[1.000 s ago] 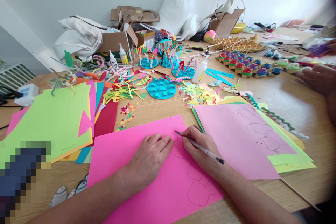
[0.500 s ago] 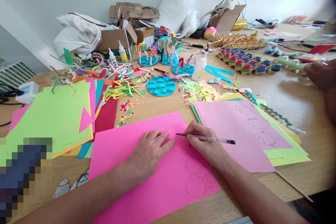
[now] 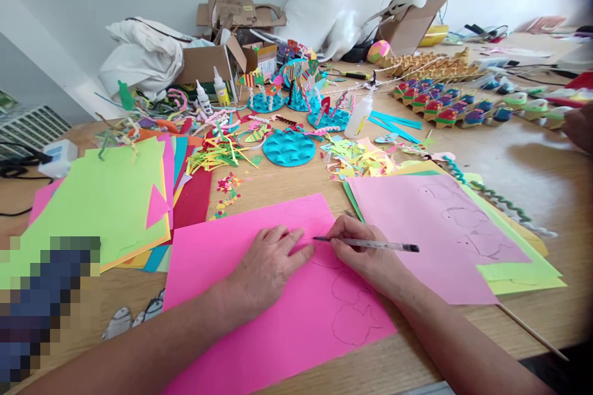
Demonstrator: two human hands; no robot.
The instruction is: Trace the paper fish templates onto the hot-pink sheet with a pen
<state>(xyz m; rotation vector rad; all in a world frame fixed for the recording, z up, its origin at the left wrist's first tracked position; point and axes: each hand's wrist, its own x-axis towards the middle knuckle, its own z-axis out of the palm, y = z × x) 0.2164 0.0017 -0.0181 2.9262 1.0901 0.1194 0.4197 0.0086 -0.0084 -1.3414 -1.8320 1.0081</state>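
Observation:
A bright pink sheet of paper (image 3: 222,271) lies on the table before me, with several fish outlines (image 3: 354,324) drawn along its right side. My left hand (image 3: 273,265) rests flat on the sheet, fingers spread. Pinched in my right hand (image 3: 365,256) is a pen (image 3: 377,245), its tip at the paper just right of my left fingertips. A pale pink sheet (image 3: 407,222) with fish drawings sits to the right, on top of yellow-green sheets (image 3: 514,274).
Lime green paper (image 3: 111,197) is stacked at the left. Paper scraps (image 3: 361,157), a scalloped blue disc (image 3: 290,148), a glue bottle (image 3: 359,116) and painted egg cartons (image 3: 433,108) stand farther back. A wooden stick (image 3: 532,330) lies at right. Another person's hand (image 3: 579,126) shows at the right edge.
The whole view has shifted slightly, so things appear a little farther right. Both hands keep nearly the same place on the pink sheet. The other person's hand shows less at the edge.

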